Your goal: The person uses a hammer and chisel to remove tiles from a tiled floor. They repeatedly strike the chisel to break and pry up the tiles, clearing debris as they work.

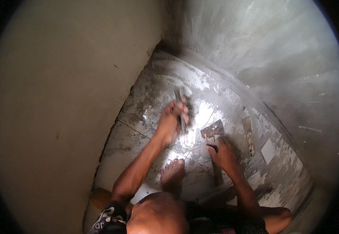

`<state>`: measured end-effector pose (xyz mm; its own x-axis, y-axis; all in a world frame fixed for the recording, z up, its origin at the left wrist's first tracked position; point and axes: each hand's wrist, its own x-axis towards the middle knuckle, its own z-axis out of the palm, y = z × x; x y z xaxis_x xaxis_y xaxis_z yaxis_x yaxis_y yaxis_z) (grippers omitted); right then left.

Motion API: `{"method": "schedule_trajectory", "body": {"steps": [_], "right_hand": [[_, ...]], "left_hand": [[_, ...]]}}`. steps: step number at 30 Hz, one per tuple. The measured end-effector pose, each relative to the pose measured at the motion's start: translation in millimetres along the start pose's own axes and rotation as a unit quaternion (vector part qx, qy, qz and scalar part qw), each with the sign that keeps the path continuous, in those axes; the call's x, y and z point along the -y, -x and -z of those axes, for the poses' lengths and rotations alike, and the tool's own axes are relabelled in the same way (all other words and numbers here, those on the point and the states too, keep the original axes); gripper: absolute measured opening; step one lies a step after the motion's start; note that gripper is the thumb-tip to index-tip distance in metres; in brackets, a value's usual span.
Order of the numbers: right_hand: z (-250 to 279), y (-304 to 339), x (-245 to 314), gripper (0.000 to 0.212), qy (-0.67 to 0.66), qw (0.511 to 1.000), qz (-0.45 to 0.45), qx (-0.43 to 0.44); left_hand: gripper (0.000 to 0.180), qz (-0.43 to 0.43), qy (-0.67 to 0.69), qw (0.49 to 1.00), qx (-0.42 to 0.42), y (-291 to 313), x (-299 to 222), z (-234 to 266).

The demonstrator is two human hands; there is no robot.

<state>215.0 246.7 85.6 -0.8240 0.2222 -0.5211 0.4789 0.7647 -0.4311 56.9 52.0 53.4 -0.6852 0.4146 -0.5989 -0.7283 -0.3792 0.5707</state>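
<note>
Right hand [224,154] closed round the handle of a broad scraper [212,130], blade flat on the mortar-smeared floor tile [154,97], long axis running from the palm away toward the far wall. Left hand [171,121] clenched on a narrow metal tool [180,111], just left of the scraper blade, apart from it. Bare foot [172,173] nearer than both.

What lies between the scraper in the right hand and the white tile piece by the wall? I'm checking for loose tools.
In the head view, between the scraper and the white tile piece, a second mortar-caked tool lies on the floor.
</note>
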Motion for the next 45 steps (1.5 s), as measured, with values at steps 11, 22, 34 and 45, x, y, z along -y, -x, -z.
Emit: {"method": "schedule_trajectory", "body": {"steps": [11,22,34,45], "right_hand": [[-43.3,6.6,-64.7,0.032,-0.217,0.975,-0.026,0.049],[4.0,-6.7,16.8,0.029,-0.17,0.976,0.116,-0.066],[55.3,-51.3,88.9,0.035,-0.01,0.979,0.198,-0.048],[32.5,-94.9,99.2,0.04,0.283,0.859,0.406,-0.131]], "left_hand": [[0.029,-0.049,0.071,0.983,0.16,-134.1,-101.5,16.2],[0.031,-0.078,0.017,0.977,0.196,-161.2,-103.2,36.7],[0.033,-0.084,-0.001,0.974,0.21,-154.1,-115.7,31.0],[0.039,0.0,0.128,0.918,0.375,-171.8,-125.5,38.9]]}}
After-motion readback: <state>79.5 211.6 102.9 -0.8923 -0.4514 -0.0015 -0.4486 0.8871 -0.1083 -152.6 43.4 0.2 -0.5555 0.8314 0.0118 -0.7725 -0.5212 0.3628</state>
